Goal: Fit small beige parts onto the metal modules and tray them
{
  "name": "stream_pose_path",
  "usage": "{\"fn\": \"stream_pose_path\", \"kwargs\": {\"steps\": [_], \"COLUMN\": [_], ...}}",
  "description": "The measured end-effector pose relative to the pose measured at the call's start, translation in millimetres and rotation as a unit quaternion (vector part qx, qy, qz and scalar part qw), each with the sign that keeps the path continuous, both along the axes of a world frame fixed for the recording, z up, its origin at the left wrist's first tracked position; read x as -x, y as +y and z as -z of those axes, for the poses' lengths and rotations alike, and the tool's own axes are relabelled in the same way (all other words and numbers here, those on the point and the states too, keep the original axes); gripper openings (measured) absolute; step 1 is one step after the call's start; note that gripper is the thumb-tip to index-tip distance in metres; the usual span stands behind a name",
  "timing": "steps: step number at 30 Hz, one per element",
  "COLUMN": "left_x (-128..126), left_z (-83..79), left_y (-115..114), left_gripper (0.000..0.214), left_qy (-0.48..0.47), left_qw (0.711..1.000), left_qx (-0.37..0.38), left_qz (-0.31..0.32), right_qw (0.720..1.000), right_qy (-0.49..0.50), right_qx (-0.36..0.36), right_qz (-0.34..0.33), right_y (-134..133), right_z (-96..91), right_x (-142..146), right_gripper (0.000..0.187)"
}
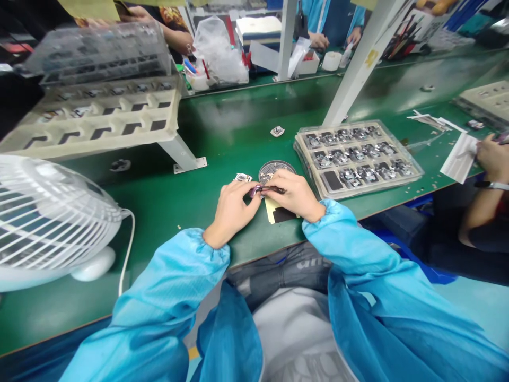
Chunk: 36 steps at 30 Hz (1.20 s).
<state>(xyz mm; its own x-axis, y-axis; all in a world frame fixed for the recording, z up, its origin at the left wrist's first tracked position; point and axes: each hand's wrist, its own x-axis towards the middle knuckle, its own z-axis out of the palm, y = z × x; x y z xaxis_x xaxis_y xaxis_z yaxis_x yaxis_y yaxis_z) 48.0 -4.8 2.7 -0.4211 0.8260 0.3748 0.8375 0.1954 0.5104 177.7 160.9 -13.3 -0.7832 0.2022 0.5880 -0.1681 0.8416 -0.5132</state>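
Note:
My left hand (234, 207) and my right hand (295, 195) meet over the green bench (222, 132), fingers pinched together on a small dark part (256, 189) held between them. Under my right hand lies a yellow and black sheet (278, 215). Just beyond the fingers sit a round perforated disc (274, 171) and a small loose part (243, 178). A clear tray (413, 172) of several small metal parts lies to the right of my right hand.
A white desk fan (51, 223) stands at the near left. Stacked cream and clear trays (95, 114) rest on a raised shelf at the back left. White posts (353, 74) rise mid-bench. Another person's hand (493, 156) holds paper at the right; other workers sit across.

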Motion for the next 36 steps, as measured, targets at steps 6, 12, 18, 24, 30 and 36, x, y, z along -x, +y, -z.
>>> {"fn": "stream_pose_path", "kwargs": {"steps": [6, 12, 18, 24, 30, 36], "left_x": [-0.5, -0.5, 2.7, 2.4, 0.6, 6.2], "left_z": [-4.0, -2.7, -6.0, -3.0, -5.5, -6.0], "left_y": [-2.8, -3.0, -1.7, -1.7, -2.9, -3.8], "left_gripper": [0.022, 0.019, 0.018, 0.012, 0.014, 0.016], "left_qy": [0.062, 0.057, 0.014, 0.018, 0.039, 0.052], "left_qw": [0.998, 0.998, 1.0, 0.999, 0.998, 0.998], "left_qx": [0.024, 0.025, 0.0, -0.036, -0.051, -0.018], "left_qz": [0.012, 0.017, 0.001, 0.0, 0.004, 0.037], "right_qw": [0.999, 0.998, 0.992, 0.99, 0.988, 0.992], "right_qy": [0.002, -0.002, 0.007, 0.076, 0.082, 0.043], "right_qx": [0.024, 0.049, 0.09, 0.107, 0.104, 0.079], "right_qz": [-0.022, -0.047, -0.092, -0.06, -0.075, -0.088], "right_y": [2.2, 3.5, 5.7, 6.0, 6.2, 7.3], "right_z": [1.3, 4.7, 5.5, 1.7, 4.9, 5.7], "right_x": [1.6, 3.8, 1.3, 0.5, 2.3, 2.3], "right_gripper": [0.006, 0.008, 0.013, 0.017, 0.019, 0.02]}}
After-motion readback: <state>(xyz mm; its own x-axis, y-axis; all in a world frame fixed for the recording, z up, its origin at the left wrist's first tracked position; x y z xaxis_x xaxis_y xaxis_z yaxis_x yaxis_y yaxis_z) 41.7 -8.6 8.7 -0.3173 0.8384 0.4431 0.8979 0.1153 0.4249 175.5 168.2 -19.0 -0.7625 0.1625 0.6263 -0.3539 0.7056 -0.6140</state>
